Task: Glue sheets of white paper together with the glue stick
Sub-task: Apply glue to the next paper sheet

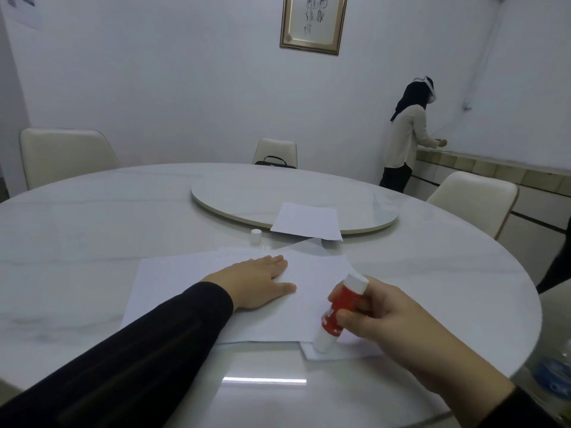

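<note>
I see the round marble table (92, 242) filling the lower frame, its turntable (247, 193) at centre. A large white sheet (191, 291) lies at lower centre, with a spare sheet (306, 222) above it, resting partly on the turntable's rim. My left hand (256, 281) lies flat on the large sheet, fingers straight, pinning it. My right hand (389, 316), at lower right, grips the red glue stick (336, 310), its white lower end touching a smaller paper (349, 350) that pokes out under the sheet's corner. The glue's cap (255, 236) stands apart, above the sheets. My worry: the small paper is not pinned, so a stroke could drag or crease it; a tilted stick may smear glue onto the table.
</note>
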The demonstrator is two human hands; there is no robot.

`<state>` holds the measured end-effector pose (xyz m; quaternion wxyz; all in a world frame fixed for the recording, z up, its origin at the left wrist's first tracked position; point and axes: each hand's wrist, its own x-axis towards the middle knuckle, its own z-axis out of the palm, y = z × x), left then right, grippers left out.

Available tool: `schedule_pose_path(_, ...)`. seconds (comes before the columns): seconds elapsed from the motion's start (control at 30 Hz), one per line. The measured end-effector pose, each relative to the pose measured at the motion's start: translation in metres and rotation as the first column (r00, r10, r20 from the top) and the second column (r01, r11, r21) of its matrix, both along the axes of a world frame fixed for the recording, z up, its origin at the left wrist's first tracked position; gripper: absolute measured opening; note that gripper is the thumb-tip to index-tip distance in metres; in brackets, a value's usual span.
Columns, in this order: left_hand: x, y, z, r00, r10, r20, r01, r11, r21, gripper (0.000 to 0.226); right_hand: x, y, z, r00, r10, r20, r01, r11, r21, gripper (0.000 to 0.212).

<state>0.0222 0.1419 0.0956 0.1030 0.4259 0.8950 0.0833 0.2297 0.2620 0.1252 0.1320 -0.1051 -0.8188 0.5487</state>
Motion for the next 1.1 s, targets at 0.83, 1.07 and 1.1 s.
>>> schedule_pose_path(0.83, 0.022, -0.032, 0.008, 0.957, 0.06, -0.284, -0.04, 0.996, 0.076, 0.045, -0.123, 0.036, 0.004, 0.928, -0.369, -0.048, 0.292, 0.802, -0.521, 0.025)
schedule_pose_path(1.07, 0.031, -0.026, 0.002, 0.938, 0.075, -0.339, -0.043, 0.994, 0.103, 0.053, -0.196, 0.002, 0.018, 0.968, -0.238, -0.082, 0.228, 0.967, -0.116, 0.016)
schedule_pose_path(1.1, 0.031, -0.027, 0.003, 0.943, 0.074, -0.324, -0.04, 0.993, 0.112, 0.054, -0.206, 0.0, 0.01, 0.964, -0.255, -0.069, 0.254, 0.967, -0.016, 0.014)
